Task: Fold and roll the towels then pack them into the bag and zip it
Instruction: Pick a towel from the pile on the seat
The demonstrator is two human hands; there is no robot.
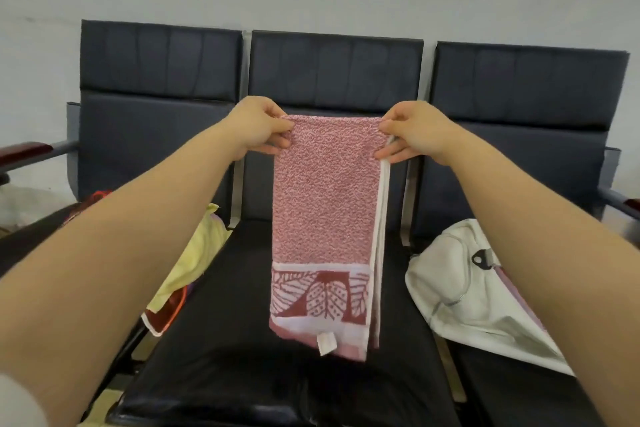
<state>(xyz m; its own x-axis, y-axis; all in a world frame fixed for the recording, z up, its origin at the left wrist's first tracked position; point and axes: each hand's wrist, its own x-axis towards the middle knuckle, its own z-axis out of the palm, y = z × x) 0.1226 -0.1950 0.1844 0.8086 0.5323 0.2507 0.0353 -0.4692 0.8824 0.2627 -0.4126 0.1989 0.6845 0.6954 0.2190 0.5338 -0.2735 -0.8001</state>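
Bare forearms [138, 236], left hand [258, 126], right hand [412, 135], blurred pale sleeve edge [19, 402] at left arm's near end

Bench [332, 73]: one row of three joined seats, dark padded cushions and backrests, grey metal frame between them. An armrest with a reddish wooden top stands at the left end [24, 149] and another at the right end [627, 203].

Left seat: a heap of cloths, a yellow cloth [197, 253] on top, a red cloth [162, 319] with a white edge beneath, reaching the cushion's front corner.

Right seat: a white bag [460, 288], slumped on its side, with a black buckle [479, 258].
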